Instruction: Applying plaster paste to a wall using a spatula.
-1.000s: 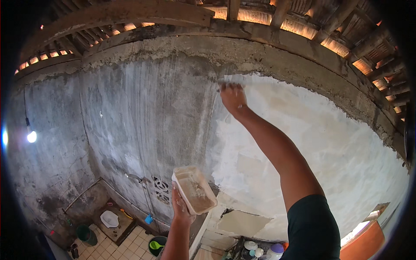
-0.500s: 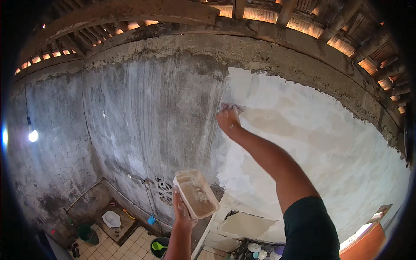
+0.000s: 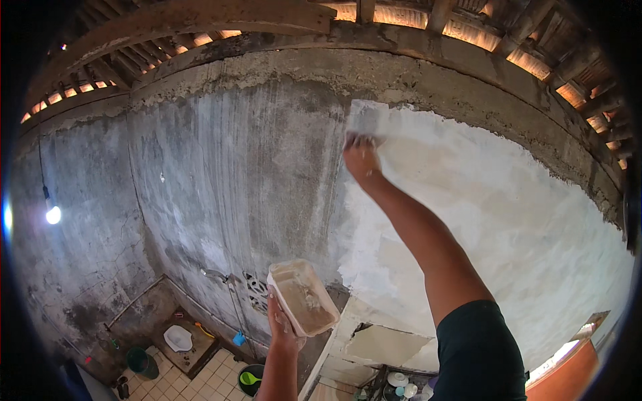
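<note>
Plainly, in the head view, a tub [image 3: 289, 275] is held by the left hand [image 3: 285, 329], gripped at its left edge and lower left corner; pale paste [image 3: 309, 299] is smeared inside. By the right hand [image 3: 362, 158], fingers curled, a blurred scraper [image 3: 378, 140] is clutched near the upper left corner of the white coat [image 3: 481, 207]. Leftward, 1 lit bulb [image 3: 53, 214] is hung.

our right arm [image 3: 413, 234] is stretched up and forward, slightly bent at the elbow, and our right hand [image 3: 362, 156] is curled tight (a little blurred). our left forearm [image 3: 279, 371] stands nearly upright, lower down, with our left hand [image 3: 283, 329] cupped and one digit [image 3: 271, 302] pointing up; pale smears [image 3: 368, 173] mark both hands.
</note>
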`<state>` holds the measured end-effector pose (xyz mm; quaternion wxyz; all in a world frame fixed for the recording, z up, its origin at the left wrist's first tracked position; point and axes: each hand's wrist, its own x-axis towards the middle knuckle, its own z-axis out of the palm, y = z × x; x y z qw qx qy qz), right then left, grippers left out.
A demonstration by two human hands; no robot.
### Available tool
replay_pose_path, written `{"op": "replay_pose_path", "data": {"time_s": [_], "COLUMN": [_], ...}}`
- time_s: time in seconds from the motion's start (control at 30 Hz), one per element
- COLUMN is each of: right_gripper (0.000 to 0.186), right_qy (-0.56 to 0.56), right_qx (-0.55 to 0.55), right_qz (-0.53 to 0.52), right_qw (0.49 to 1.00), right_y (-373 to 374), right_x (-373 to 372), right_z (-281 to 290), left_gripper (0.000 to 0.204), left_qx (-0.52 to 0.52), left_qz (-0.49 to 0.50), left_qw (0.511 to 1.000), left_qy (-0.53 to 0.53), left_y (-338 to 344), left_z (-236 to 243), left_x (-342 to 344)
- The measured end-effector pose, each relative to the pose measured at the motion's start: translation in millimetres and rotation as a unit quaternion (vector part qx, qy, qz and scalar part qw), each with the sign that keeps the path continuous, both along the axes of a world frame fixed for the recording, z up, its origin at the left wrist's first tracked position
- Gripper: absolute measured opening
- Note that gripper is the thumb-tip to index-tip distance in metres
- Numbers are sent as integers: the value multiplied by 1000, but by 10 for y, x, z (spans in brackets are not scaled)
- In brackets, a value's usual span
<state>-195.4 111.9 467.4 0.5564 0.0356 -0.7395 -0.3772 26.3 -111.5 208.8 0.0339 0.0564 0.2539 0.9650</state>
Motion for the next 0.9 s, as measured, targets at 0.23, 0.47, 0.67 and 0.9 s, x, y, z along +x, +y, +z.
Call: {"op": "replay_pose_path", "data": {"time_s": [0.23,0.47,0.67,0.9], "right_gripper": [33,40,48,21], "right_qy": [-82,43,-173,-16], "right_qx": [33,-8,38,-84], "right_qz": [8,29,-73,21], "right_qw": [996,999,981,996], "right_y": [76,300,65,120], "right_x": [199,253,405,420], "right_z": [-255,124,-1046,637], "left_gripper": [59,61,59,58], "left_qx": [23,-12,14,-17], "left_qz": [-38,2,-8,31], "left_qw": [999,1000,1000,999], "left_qy": [0,5,15,-22], "left_y": [-63,44,-13,-66], "left_z": [107,105,-215,27], "left_x": [116,70,-62,69]}}
